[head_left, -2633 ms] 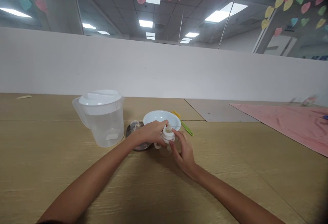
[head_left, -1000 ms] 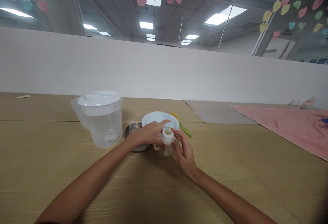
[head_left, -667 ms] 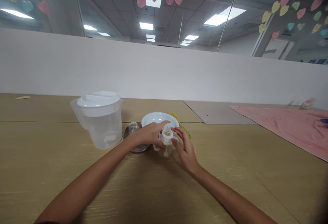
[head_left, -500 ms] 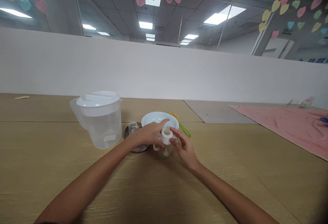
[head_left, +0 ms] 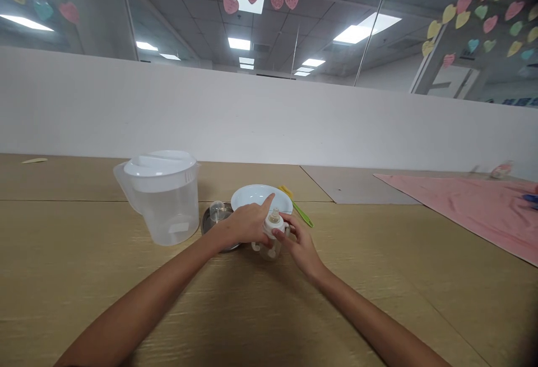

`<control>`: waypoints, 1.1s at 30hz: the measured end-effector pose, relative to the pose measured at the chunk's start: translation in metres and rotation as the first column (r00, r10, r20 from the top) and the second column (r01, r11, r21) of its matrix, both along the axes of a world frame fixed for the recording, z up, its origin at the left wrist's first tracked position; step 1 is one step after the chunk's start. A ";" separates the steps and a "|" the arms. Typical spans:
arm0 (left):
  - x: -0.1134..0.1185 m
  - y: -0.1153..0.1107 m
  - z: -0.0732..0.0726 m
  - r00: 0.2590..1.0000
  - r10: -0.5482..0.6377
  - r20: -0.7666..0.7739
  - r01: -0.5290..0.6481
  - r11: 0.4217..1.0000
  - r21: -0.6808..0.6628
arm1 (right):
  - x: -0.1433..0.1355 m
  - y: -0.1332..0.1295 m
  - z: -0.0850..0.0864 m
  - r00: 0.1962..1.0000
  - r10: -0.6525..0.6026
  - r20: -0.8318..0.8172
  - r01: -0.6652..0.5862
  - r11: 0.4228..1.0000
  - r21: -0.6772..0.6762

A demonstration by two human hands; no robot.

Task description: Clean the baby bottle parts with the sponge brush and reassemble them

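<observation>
A clear baby bottle (head_left: 274, 220) with a white collar, a nipple on top and side handles stands upright on the table in front of me. My left hand (head_left: 251, 224) grips it from the left, its thumb raised and its other fingers partly hidden behind the bottle. From the right, my right hand (head_left: 301, 246) holds the white collar between thumb and fingers. Just behind lies a white bowl (head_left: 247, 192). A steel dish (head_left: 208, 222) with a clear dome-shaped cap (head_left: 217, 210) in it sits left of the bottle, partly covered by my left hand.
A lidded translucent pitcher (head_left: 168, 204) stands to the left. A green-handled brush (head_left: 303, 214) with a yellow head lies right of the bowl. A pink cloth (head_left: 466, 204) covers the table's right side, and a white wall (head_left: 269, 115) rises behind.
My right thumb and fingers have shifted a little around the bottle's collar, and a handle now shows by the right fingers. The bottle stays in about the same place.
</observation>
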State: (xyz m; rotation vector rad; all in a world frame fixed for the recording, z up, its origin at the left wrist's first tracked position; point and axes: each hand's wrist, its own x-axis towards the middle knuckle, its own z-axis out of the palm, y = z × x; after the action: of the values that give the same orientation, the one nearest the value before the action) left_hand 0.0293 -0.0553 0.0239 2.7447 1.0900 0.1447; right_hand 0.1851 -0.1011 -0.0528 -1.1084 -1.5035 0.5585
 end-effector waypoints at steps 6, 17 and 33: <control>0.005 -0.003 -0.005 0.997 0.077 0.000 -0.077 0.997 0.005 | -0.011 -0.001 -0.008 0.991 -0.107 -0.078 0.108 0.994 0.017; 0.007 -0.001 -0.009 0.995 0.102 -0.004 -0.102 0.994 0.045 | -0.015 0.005 -0.023 0.987 -0.122 -0.101 0.127 0.991 0.046; -0.020 0.003 0.012 0.994 -0.088 -0.071 0.083 0.994 -0.075 | -0.019 -0.001 -0.031 0.977 -0.122 -0.175 0.112 0.991 -0.066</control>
State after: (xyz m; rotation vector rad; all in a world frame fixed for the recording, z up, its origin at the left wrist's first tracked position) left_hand 0.0092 -0.0528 0.0359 2.7459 0.9733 -0.0087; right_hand 0.1659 -0.1024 -0.0842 -1.1510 -1.2660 0.6050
